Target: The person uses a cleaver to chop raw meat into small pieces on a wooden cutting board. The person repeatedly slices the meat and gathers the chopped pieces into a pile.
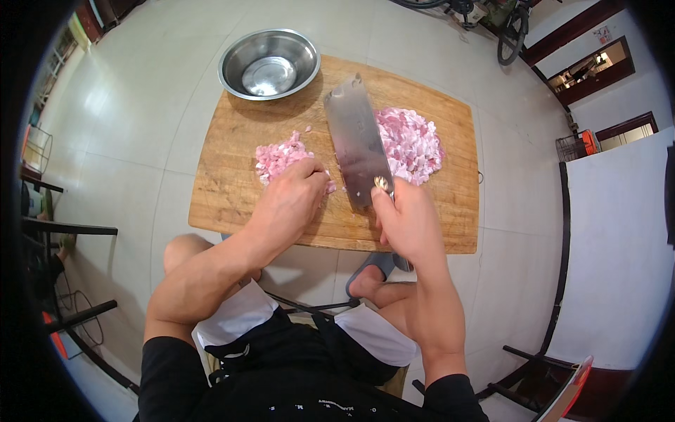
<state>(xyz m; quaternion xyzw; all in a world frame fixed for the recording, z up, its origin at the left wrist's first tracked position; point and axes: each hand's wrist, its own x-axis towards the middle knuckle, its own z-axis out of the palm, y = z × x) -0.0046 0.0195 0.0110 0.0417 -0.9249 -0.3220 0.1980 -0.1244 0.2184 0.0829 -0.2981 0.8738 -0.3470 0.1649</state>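
black cloth shirt (309, 390) nearest; over the tan wooden board (450, 218), right hand (410, 218) is clenched round a broad steel cleaver (354, 126); at board-left pink diced meat (276, 159), curled left hand (294, 191) is best tucked clear.

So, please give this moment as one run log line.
left hand: at smaller meat pile | right hand: grips cleaver | larger meat pile: right of cleaver | metal bowl: far left of board
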